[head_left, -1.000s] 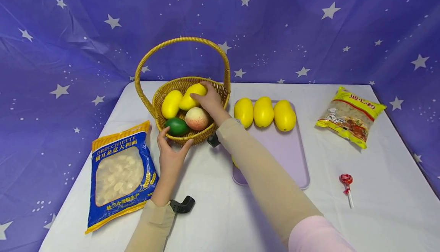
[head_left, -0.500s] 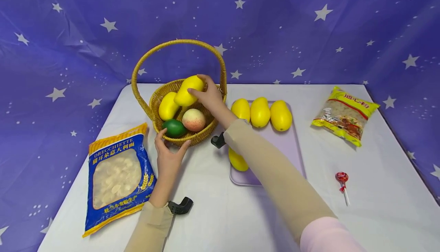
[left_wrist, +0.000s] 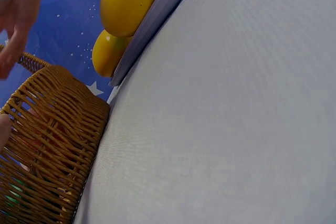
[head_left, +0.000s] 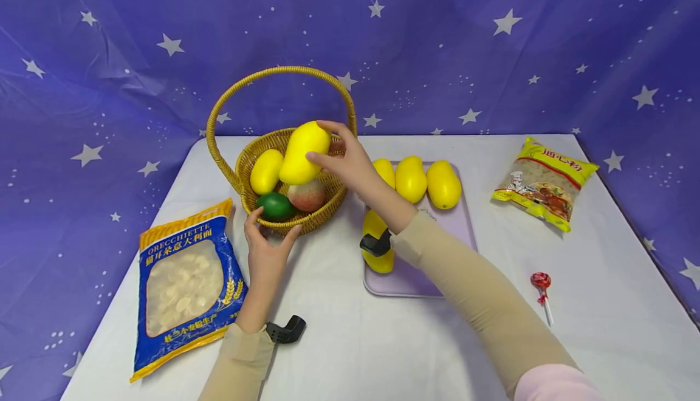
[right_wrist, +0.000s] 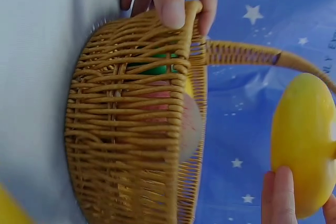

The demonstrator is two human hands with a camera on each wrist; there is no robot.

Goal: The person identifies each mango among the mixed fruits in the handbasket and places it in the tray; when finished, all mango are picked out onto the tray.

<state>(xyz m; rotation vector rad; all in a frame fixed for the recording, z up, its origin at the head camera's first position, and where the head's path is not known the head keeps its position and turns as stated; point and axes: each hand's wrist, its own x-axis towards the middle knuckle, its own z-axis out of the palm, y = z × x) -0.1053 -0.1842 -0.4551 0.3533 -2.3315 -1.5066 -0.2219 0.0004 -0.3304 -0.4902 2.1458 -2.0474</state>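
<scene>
The wicker basket (head_left: 319, 223) is golden brown; inside it are a yellow mango (head_left: 266, 171), a dark green fruit (head_left: 275, 207) and a pale peach (head_left: 308, 197) speckled red, with another yellow mango (head_left: 304, 153) above the basket. Right of it: lilac tray (head_left: 404, 285), yellow mangoes (head_left: 411, 179), red-banded yellow packet (head_left: 545, 184). Left of it: blue bag (head_left: 147, 304) edged orange. Behind it: purple backdrop (head_left: 426, 42) with white stars

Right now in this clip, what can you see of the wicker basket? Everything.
The basket is oval and golden-brown, woven of what looks like wicker, with open gaps in its wall and a tall, wrapped handle arching over it. It stands upright on the white cloth, between the blue pasta bag and the lilac tray. Inside lie a yellow mango, a green fruit and a peach-like fruit. The left hand grips its near rim.
</scene>
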